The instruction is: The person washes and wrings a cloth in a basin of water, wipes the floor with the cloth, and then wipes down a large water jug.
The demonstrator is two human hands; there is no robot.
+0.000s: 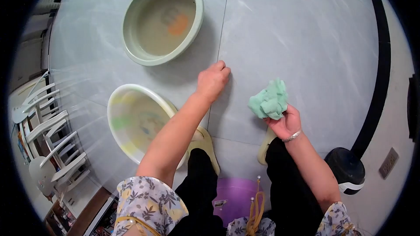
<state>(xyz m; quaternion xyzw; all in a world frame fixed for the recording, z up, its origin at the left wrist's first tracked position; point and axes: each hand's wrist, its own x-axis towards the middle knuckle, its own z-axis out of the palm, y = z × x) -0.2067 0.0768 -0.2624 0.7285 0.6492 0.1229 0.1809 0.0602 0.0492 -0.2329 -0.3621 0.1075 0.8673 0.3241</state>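
Note:
My right hand (286,123), with a bracelet at its wrist, holds up a crumpled light green cloth (270,100) between thumb and fingers. My left hand (213,81) is closed above the grey floor, knuckles up; whatever its fingers pinch, if anything, is hidden. Ahead and to the left of that hand stands a pale green basin (197,26) of cloudy water, with a blurred orange and dark shape showing in it. Partly behind my left forearm is a white basin (114,122) with yellow and green patches and a blurred print inside.
My slippered feet (209,150) rest on the tiled floor (297,30). A purple plastic stool or tub (236,196) is beneath me. White chairs (57,135) line the left side. At the right are a dark round object (345,166) and a wall socket (388,163).

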